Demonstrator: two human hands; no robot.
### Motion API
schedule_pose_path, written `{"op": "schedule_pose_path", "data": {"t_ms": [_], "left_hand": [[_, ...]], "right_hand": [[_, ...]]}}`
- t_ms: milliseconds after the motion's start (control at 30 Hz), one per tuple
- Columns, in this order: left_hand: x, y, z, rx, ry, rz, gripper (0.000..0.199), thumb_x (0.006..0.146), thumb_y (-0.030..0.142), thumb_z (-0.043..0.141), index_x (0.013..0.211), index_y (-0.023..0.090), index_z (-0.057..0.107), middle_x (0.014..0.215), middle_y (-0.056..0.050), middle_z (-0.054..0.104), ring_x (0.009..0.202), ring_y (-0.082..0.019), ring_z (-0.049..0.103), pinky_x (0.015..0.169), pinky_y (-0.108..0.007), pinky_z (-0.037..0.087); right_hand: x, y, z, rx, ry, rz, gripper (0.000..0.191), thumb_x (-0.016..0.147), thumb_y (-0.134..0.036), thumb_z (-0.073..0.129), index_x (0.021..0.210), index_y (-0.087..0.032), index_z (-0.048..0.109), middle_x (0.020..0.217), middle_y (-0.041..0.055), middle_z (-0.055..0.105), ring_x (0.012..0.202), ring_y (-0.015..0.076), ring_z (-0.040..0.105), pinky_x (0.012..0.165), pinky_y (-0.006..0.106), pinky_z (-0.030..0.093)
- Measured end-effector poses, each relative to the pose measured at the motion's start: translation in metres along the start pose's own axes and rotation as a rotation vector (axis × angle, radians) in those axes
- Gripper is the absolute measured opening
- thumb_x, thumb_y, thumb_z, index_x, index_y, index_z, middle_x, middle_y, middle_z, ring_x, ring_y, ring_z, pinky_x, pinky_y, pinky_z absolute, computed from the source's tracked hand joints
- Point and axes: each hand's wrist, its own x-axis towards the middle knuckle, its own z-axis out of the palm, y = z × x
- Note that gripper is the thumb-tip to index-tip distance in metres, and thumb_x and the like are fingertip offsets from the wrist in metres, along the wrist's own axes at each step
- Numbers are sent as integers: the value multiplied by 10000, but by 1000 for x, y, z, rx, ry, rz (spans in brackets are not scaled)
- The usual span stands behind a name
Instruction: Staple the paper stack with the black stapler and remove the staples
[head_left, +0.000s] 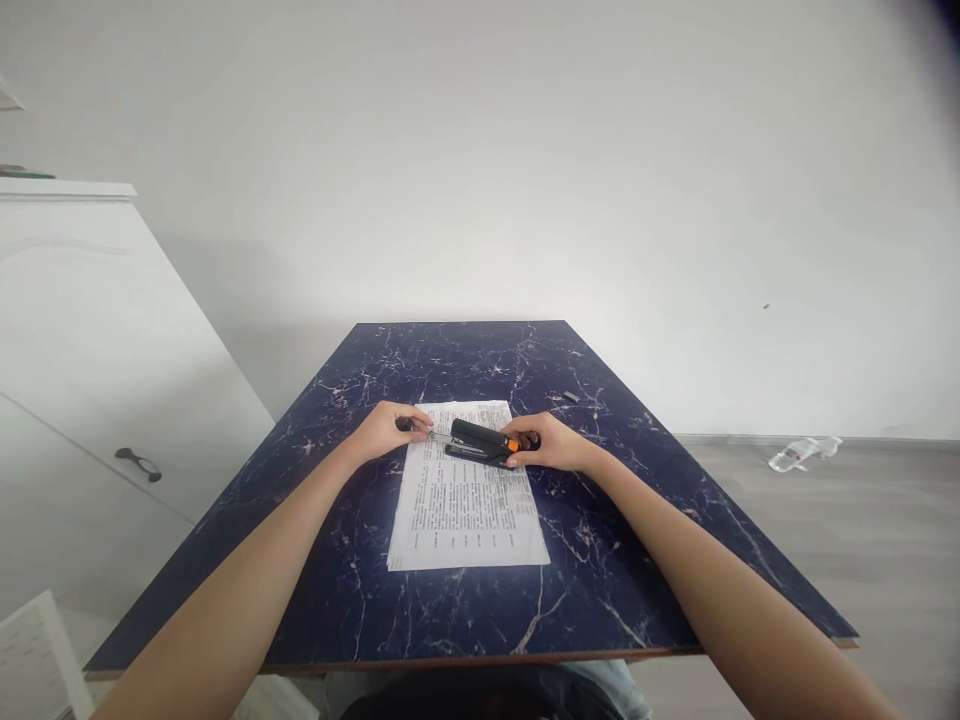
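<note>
A black stapler (480,437) with an orange part is held above the printed sheets by my right hand (551,442), its fingers closed round the right end. A slim metal staple rail (441,437) sticks out of the stapler's left end. My left hand (388,430) pinches the outer end of this rail, where a dark tip shows between the fingers. Below lies a stack of printed paper (472,510), its edges slightly uneven. A small grey strip (571,397), perhaps staples, rests on the table beyond my right hand.
The dark blue marble-patterned table (450,360) reaches to a white wall. To the left stands a white cabinet (90,330) with a dark handle (139,464). A clear plastic bottle (795,455) lies on the floor at the right.
</note>
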Motion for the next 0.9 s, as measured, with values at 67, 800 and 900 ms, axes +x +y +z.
{"op": "schedule_pose_path", "data": {"t_ms": [67, 800, 900], "left_hand": [[2, 1, 6, 4, 5, 8, 238, 786, 353, 827, 1002, 254, 812, 917, -74, 801, 866, -242, 749, 886, -397, 554], [13, 27, 41, -44, 11, -2, 319, 703, 158, 853, 1009, 233, 802, 853, -41, 797, 847, -237, 749, 859, -370, 549], [12, 33, 43, -46, -57, 24, 306, 752, 248, 843, 1053, 242, 785, 877, -36, 797, 855, -236, 745, 876, -363, 537]], "right_hand": [[1, -3, 0, 6, -12, -26, 460, 828, -600, 769, 1061, -203, 766, 870, 29, 685, 715, 165, 546, 639, 275, 411], [4, -3, 5, -67, 16, -84, 350, 911, -508, 716, 1094, -215, 771, 949, 52, 690, 780, 176, 606, 693, 297, 471], [12, -16, 19, -159, 121, -118, 447, 874, -463, 768, 1258, -244, 700, 1093, 73, 718, 946, 227, 654, 826, 348, 504]]}}
